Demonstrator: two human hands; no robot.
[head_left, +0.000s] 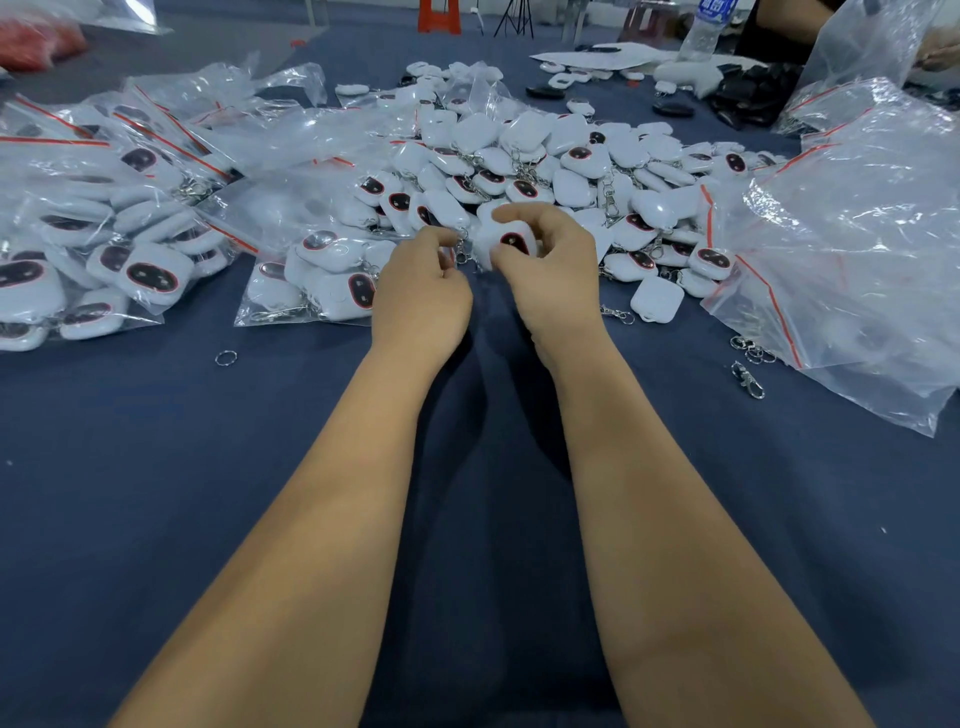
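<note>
From my remote station I record both forearms stretched forward over the dark blue cloth-covered surface (156, 467), with the hands meeting at the near edge of the stock. The right hand (553, 270) has its fingers and thumb curled round a white rounded plastic case with a dark oval, red-rimmed window (511, 240); the window faces the camera and the case is held just above the surface, between the two hands. The left hand (422, 296) sits just beside it, fingertips pinched together on a small silver metal keyring clasp (461, 248) that hangs at the left edge of the held case. I cannot tell whether the clasp is already joined to the case. Directly behind the hands lies a large loose heap of identical white cases (524, 156), many with clasps fitted. To the left are clear zip bags with red seal strips, filled with the same cases (104, 244), and one smaller filled bag (311, 286) lies just left of the left hand. To the right is a heap of empty crumpled clear plastic bags (857, 249). A single loose metal split ring (226, 358) lies on the surface near left, and a loose swivel clasp (748, 380) lies near right, beside the empty bags.
</note>
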